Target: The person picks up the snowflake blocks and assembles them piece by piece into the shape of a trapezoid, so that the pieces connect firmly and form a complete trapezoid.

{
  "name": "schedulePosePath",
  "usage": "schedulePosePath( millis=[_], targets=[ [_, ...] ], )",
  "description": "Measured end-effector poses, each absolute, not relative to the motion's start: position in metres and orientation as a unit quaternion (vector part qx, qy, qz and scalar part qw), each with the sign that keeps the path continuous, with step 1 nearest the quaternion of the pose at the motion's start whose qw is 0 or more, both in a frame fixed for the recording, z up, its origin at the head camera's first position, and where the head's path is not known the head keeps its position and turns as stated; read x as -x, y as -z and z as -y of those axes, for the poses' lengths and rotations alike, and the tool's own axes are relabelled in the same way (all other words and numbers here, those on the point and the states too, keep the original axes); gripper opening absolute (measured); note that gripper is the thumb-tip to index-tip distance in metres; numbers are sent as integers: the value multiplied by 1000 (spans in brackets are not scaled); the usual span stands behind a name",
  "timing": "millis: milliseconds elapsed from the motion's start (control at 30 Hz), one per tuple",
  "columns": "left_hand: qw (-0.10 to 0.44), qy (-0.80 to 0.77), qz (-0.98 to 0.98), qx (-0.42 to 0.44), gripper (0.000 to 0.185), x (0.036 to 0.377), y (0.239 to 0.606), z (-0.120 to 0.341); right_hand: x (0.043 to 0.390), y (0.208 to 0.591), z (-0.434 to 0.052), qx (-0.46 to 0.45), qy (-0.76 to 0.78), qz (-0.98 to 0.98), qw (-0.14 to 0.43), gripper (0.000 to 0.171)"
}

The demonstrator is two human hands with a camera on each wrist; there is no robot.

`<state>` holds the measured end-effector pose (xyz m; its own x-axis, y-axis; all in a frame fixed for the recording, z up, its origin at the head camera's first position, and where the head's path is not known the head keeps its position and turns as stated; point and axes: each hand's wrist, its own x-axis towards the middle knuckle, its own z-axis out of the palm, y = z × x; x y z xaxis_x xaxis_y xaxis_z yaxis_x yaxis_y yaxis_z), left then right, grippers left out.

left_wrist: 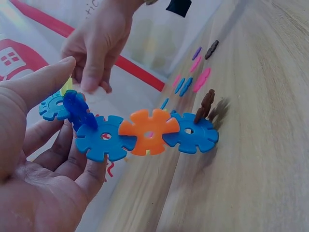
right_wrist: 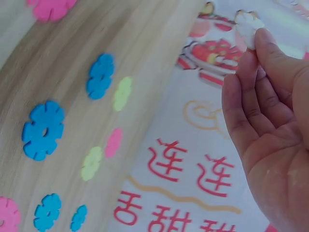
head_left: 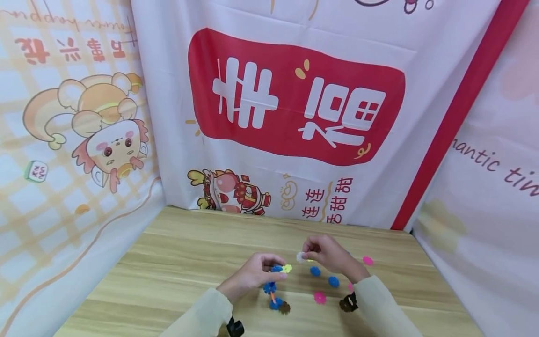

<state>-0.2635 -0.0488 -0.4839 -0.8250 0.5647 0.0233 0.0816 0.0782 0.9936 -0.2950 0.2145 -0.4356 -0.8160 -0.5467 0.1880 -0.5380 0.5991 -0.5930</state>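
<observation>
A person sits at a wooden surface (head_left: 177,262) walled by printed cloth banners (head_left: 294,103), both hands raised just above it. On the left, the left hand (head_left: 252,276) holds one end of a chain of slotted plastic flower discs (left_wrist: 145,133): its grip is closed, thumb and fingers pinching the blue discs at the near end, so that the chain hangs out sideways, through an orange disc (left_wrist: 148,131), to a blue disc with a brown piece (left_wrist: 206,104) slotted upright, whose far end seems to rest on the wood. The palm faces up and the fingers curl under. To the right, the right hand (head_left: 330,255) is lifted near the chain's held end, fingertips pinching a single white disc (right_wrist: 248,26), wrist bent downward. Loose blue (head_left: 333,281), pink (head_left: 320,297) and yellow discs lie scattered on the surface between and beside the hands.
</observation>
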Motion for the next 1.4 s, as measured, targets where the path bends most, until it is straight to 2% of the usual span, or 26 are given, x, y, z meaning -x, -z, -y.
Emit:
schedulePosePath(
  millis=[400,767,1100,1200,1400],
  targets=[
    [184,-633,-714,-236,29,263,484,44,261,419,-207,355,348,-867,18,6],
    [152,-613,-735,-247,22,260,475,38,256,408,-200,345,333,-877,24,5],
    [102,-619,-740,-241,20,257,471,27,253,414,-194,314,332,-889,-35,8],
    [94,-616,-742,-247,18,258,474,27,254,419,-193,308,343,-887,-37,6],
    [107,-605,-743,-264,19,258,478,28,256,421,-194,319,340,-885,-20,4]
  ],
)
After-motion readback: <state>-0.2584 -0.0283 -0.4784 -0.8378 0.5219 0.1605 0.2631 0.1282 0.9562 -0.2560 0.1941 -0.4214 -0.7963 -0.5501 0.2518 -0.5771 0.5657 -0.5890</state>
